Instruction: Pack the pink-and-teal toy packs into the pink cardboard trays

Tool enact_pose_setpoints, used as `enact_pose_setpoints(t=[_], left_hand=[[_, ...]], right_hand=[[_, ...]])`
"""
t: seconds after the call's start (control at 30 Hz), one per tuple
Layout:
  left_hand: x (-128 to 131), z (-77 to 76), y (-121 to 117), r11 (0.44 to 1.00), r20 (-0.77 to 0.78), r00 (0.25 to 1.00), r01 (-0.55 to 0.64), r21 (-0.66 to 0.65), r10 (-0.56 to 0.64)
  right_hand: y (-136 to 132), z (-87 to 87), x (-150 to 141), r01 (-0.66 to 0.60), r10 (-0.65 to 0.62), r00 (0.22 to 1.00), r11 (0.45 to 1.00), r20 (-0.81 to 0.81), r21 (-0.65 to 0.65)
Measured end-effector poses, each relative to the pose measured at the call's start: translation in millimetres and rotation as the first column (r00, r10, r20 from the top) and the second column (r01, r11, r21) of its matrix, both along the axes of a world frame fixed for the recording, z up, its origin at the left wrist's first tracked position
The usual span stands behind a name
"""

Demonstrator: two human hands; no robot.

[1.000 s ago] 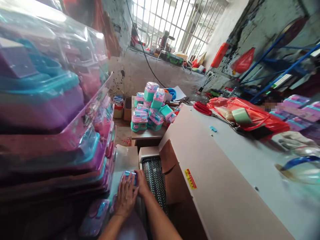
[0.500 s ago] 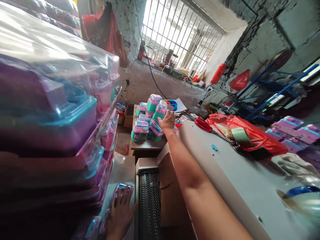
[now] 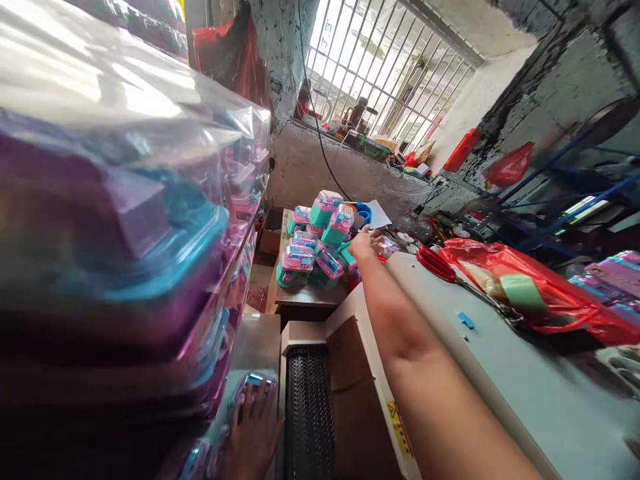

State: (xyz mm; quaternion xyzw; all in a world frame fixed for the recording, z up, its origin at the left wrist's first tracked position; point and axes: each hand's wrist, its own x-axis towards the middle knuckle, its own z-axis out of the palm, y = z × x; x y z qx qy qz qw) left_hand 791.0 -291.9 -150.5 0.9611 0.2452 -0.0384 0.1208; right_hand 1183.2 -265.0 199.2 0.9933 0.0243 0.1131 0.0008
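Note:
At the bottom, my left hand (image 3: 253,427) lies with its fingers spread over a small pink and teal clear-wrapped case (image 3: 260,379). Another such case (image 3: 194,459) shows partly to its left. My right arm reaches far forward. At its end my right hand (image 3: 367,243) has its fingers apart and holds nothing that I can see. It is just right of a pile of small teal and pink boxes (image 3: 296,265) on a wooden table (image 3: 313,308). Several boxes there are stacked on one another.
Between my hands runs a black mesh conveyor (image 3: 309,413), beside a grey machine housing (image 3: 450,347). Red-handled scissors (image 3: 437,263), red plastic bag (image 3: 565,293) and green tape roll (image 3: 524,293) lie on the housing. Tall stacks of wrapped toy cases (image 3: 200,267) rise on the left.
My right hand has moved off the boxes to their right side. My left hand stays on the small case. The view has shifted slightly left.

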Motion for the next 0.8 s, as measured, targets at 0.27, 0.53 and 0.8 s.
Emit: enact_pose_setpoints(t=[0.27, 0.53, 0.8], left_hand=[[6.2, 1.8, 1.0, 1.0, -0.094, 0.996, 0.015, 0.016, -0.013], [1.5, -15.4, 0.7, 0.994, 0.141, 0.99, 0.001, 0.11, -0.016], [-0.6, 9.9, -2.6, 0.999, 0.261, 0.965, 0.006, 0.035, -0.015]], right_hand=[[-18.2, -39.7, 6.6, 0.044, -0.049, 0.991, 0.998, -0.127, -0.045], [-28.2, -44.0, 6.5, -0.013, 0.013, 1.0, 0.997, -0.011, -0.073], [-18.2, 42.3, -31.2, 0.023, 0.001, 0.995, 0.968, 0.097, -0.249]])
